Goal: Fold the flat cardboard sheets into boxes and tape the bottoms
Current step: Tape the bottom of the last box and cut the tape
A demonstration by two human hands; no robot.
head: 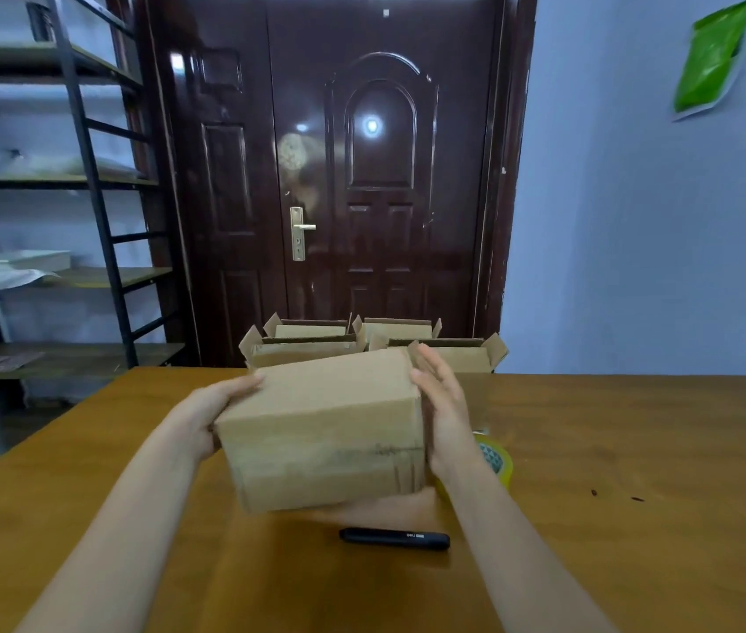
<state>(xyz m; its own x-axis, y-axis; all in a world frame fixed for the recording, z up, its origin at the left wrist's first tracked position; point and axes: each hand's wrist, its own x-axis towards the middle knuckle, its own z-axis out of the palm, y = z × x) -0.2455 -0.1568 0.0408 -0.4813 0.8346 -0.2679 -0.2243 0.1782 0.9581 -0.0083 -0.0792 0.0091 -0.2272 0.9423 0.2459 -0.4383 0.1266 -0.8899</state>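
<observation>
A folded brown cardboard box [325, 427] is held above the wooden table [636, 450], its taped face turned toward me. My left hand [213, 411] presses flat against the box's left end, fingertips reaching its top edge. Against the right end lies my right hand [446, 406] with straight fingers. A roll of yellowish tape [496, 459] sits on the table just right of the box, partly hidden by my right wrist. Several finished boxes [375, 344] with open top flaps stand in a cluster at the table's far edge.
A black marker-like tool [394, 538] lies on the table below the box. A dark wooden door [362, 175] stands behind the table. Metal shelving [65, 267] fills the left side. A green packet [713, 61] hangs on the right wall.
</observation>
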